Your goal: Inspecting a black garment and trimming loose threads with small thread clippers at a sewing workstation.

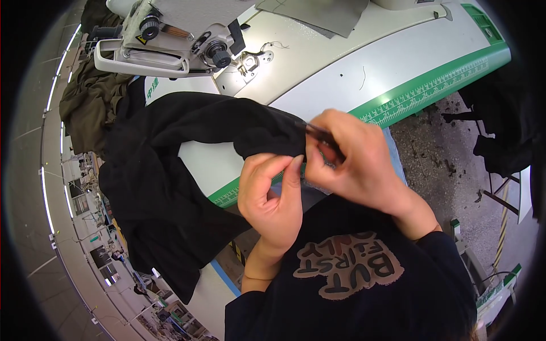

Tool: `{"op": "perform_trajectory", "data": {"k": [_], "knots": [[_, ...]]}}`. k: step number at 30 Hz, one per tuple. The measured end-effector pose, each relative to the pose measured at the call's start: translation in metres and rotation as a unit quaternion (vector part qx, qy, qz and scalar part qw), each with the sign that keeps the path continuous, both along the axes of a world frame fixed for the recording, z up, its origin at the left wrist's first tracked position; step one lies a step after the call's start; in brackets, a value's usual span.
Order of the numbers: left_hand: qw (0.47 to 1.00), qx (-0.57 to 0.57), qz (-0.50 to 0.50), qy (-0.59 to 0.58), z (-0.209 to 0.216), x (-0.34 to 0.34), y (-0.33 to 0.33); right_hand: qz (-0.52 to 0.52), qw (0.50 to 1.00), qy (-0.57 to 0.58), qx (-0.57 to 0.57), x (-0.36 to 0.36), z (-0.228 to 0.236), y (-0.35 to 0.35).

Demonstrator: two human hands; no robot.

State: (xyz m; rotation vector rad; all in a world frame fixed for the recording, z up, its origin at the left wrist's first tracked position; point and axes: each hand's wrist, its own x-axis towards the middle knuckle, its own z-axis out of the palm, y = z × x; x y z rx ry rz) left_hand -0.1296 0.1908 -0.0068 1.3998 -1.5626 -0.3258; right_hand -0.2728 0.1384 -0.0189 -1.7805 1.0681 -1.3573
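Note:
A black garment (187, 119) lies across the sewing table and hangs over its front edge on the left. My left hand (270, 199) is closed, its thumb and forefinger pinching the edge at the garment's right end. Just beside it, my right hand (358, 153) is closed around a slim dark tool (325, 138), which looks like small thread snips or tweezers. The tool's tip points left, at the cloth edge near the pinch. Motion blurs it, so its exact kind is unclear.
A white sewing machine (153, 57) stands at the back left, its needle area lit. The white table has a green ruler edge (421, 88). Grey fabric pieces (321, 14) lie at the back. Olive cloth (88, 108) is piled left; dark cloth (503, 125) hangs right.

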Motion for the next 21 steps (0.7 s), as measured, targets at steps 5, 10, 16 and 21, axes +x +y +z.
{"op": "perform_trajectory", "data": {"k": [5, 10, 16, 21], "knots": [[0.992, 0.049, 0.005, 0.113, 0.002, 0.003, 0.001, -0.013, 0.999, -0.046, -0.003, 0.002, -0.003, 0.0], [0.972, 0.075, -0.01, 0.223, 0.005, 0.0, -0.003, 0.045, 0.981, -0.135, 0.135, -0.018, -0.004, 0.002], [0.986, 0.071, -0.013, 0.15, 0.001, 0.002, -0.001, 0.089, 0.981, -0.145, 0.089, -0.008, -0.001, -0.003], [0.999, 0.048, 0.013, -0.006, 0.009, 0.003, 0.001, 0.114, 0.984, -0.097, 0.096, -0.006, 0.006, -0.004]]}}
